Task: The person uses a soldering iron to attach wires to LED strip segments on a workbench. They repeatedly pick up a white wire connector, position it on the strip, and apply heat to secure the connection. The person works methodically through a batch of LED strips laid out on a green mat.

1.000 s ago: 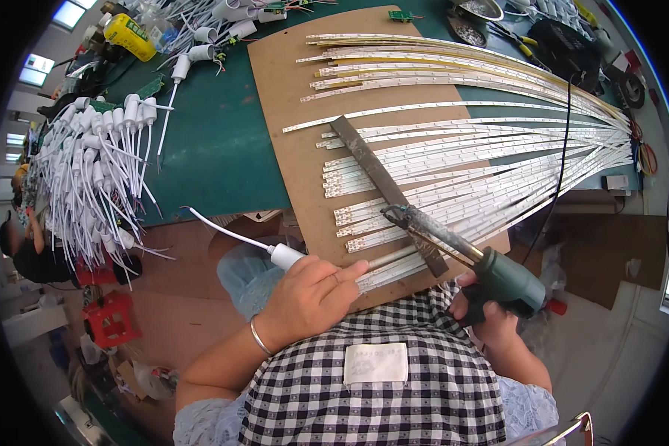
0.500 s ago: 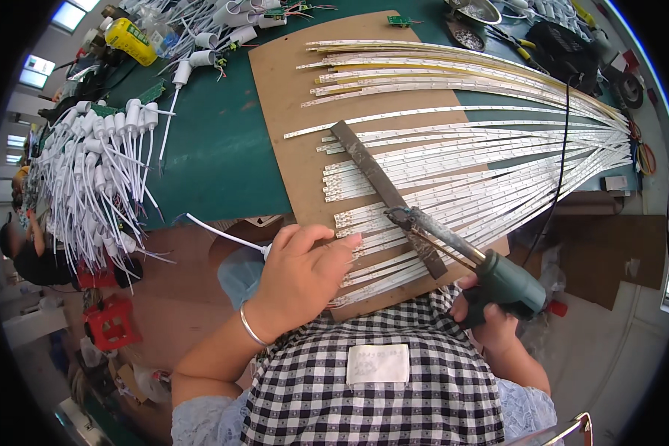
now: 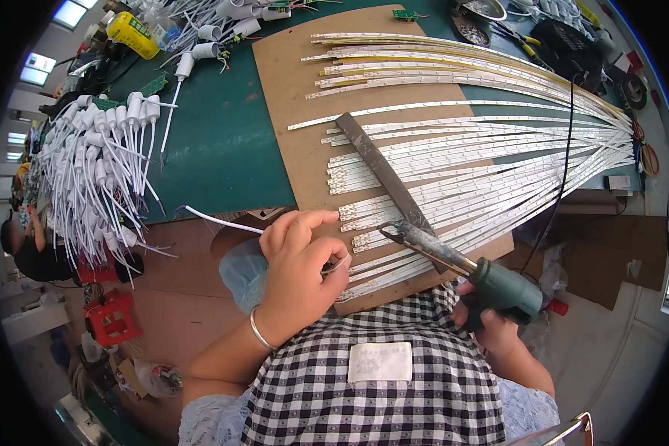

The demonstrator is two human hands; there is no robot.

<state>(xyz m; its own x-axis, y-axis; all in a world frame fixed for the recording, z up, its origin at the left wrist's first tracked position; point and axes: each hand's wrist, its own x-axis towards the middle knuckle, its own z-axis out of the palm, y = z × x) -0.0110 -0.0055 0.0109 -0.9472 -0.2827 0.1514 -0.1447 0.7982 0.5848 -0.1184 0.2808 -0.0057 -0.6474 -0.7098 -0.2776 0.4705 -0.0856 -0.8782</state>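
Note:
My left hand (image 3: 293, 271) is closed, thumb and fingers pinched, beside the near left ends of the LED strips (image 3: 438, 152). A white cable (image 3: 223, 222) runs into it from the left, and a thin wire end shows at the thumb; the rest is hidden by the fingers. At the lower right, my right hand (image 3: 496, 331) grips the green handle of a soldering gun (image 3: 507, 290). Its dark tip points left, just above the strips and right of my left hand. A flat dark bar (image 3: 386, 177) lies slantwise across the strips on a brown board (image 3: 290, 97).
White lamp holders with cables (image 3: 100, 163) are heaped at the table's left edge. A yellow bottle (image 3: 131, 36), small green circuit board (image 3: 405, 15), metal dish (image 3: 483, 9) and pliers (image 3: 524, 44) lie farther back. A black cord (image 3: 566, 163) hangs at right.
My left thumb has drawn back toward me from the strip ends, with the fingers curled more. The soldering gun's tip has moved slightly nearer to me, away from the bar's middle.

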